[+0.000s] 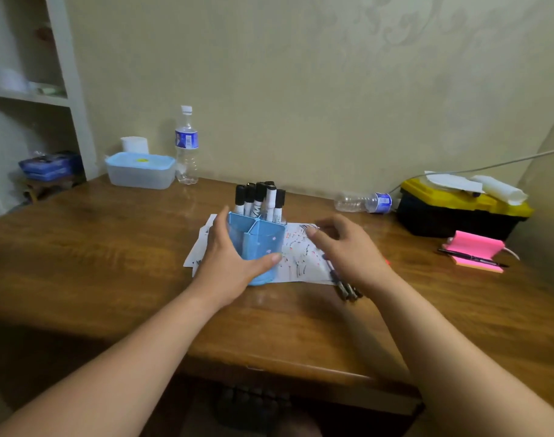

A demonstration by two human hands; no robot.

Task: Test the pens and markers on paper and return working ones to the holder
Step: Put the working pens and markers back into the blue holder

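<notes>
A light blue pen holder (263, 244) stands on the scribbled paper (300, 257) in the middle of the wooden desk. Several white markers with black caps (259, 200) stand upright in its back compartment. My left hand (228, 263) grips the holder from the left, thumb across its front. My right hand (348, 247) hovers over the paper's right side with loosely curled fingers and holds nothing. Several dark pens (346, 287) lie on the desk under my right wrist, partly hidden.
A pink sticky-note pad (474, 247) with a black pen (472, 258) lies at the right, in front of a black-and-yellow toolbox (458, 212). An empty bottle (364, 202) lies near the wall. A blue-lidded tub (140, 171) and an upright bottle (186, 146) stand back left.
</notes>
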